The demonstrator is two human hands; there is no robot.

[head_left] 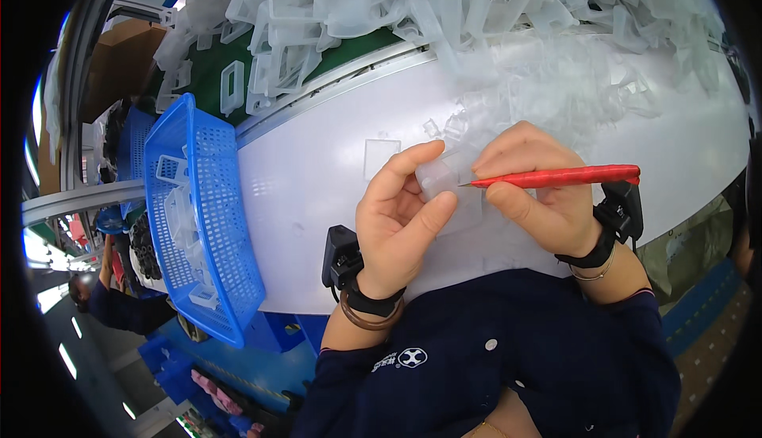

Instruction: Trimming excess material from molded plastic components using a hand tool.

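My left hand (393, 223), curled, holds a translucent plastic piece (439, 173) between thumb and fingers. My right hand (548, 208), fingers bent, pinches a red-handled pointed tool (567, 176).

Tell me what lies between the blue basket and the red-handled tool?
In the head view, from the blue basket toward the red-handled tool: a stretch of white tabletop, then the left hand, holding a translucent piece.
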